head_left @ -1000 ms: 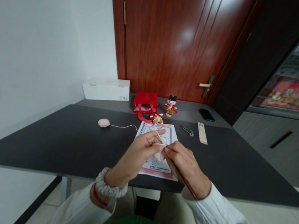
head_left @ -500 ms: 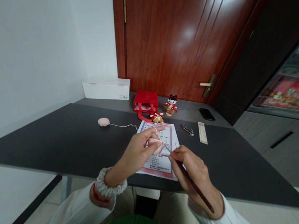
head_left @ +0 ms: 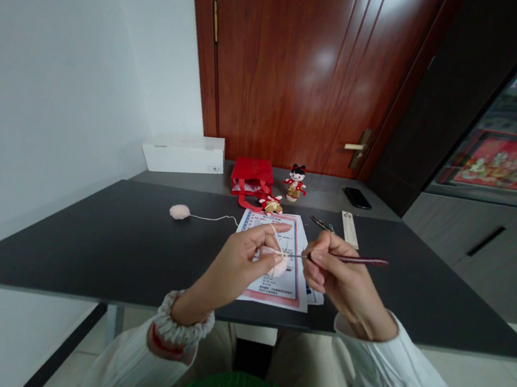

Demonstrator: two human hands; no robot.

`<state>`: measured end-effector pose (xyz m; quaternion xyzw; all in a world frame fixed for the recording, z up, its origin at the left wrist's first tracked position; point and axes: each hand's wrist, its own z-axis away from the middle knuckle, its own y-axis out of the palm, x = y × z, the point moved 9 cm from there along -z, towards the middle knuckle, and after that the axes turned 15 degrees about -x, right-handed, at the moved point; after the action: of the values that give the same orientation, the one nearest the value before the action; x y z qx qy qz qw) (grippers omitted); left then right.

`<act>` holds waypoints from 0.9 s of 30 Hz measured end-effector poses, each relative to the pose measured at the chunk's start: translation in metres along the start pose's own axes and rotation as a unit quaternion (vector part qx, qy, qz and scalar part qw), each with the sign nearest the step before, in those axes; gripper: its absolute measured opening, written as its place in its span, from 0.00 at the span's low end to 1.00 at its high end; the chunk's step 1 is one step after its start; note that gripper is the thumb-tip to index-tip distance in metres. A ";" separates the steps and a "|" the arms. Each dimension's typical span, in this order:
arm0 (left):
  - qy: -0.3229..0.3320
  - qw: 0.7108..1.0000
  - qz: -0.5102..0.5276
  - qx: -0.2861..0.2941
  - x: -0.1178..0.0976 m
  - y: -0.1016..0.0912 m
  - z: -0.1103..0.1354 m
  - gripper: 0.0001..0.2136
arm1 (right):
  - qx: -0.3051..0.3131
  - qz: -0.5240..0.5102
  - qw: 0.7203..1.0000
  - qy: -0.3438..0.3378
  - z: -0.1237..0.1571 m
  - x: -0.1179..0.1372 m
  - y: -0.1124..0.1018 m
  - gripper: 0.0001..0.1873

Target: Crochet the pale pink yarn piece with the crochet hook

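My left hand [head_left: 240, 266] pinches a small pale pink crochet piece [head_left: 276, 264] above the near edge of the black table [head_left: 90, 241]. My right hand [head_left: 341, 280] grips a dark red crochet hook [head_left: 348, 258], held level with its metal tip pointing left into the pink piece. A thin yarn strand runs from the piece over my left forefinger to a small pink yarn ball [head_left: 180, 212] at the left. Under my hands lies a printed instruction sheet [head_left: 275, 284] with a red and blue border.
At the table's far side stand a red gift bag [head_left: 252, 175], a small doll [head_left: 295, 182], a smaller figure [head_left: 271, 205], a white box [head_left: 184, 153], a black phone [head_left: 357, 198], small scissors [head_left: 323, 225] and a ruler [head_left: 350, 229]. A wooden door [head_left: 304, 66] rises behind.
My right hand swung the hook from pointing back toward my wrist to lying level, its handle now out to the right. The pink piece stayed in my left fingers.
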<state>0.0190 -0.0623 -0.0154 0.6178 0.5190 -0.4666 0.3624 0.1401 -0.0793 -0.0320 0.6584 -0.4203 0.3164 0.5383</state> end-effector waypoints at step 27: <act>-0.196 0.953 0.198 0.117 0.027 0.014 -0.002 0.19 | 0.022 0.227 0.956 -0.186 0.011 0.028 -0.014 0.04</act>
<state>0.0342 -0.0551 -0.0412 0.6422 0.2468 -0.5550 0.4676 0.1643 -0.0949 -0.0165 0.6048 -0.6442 0.3113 0.3497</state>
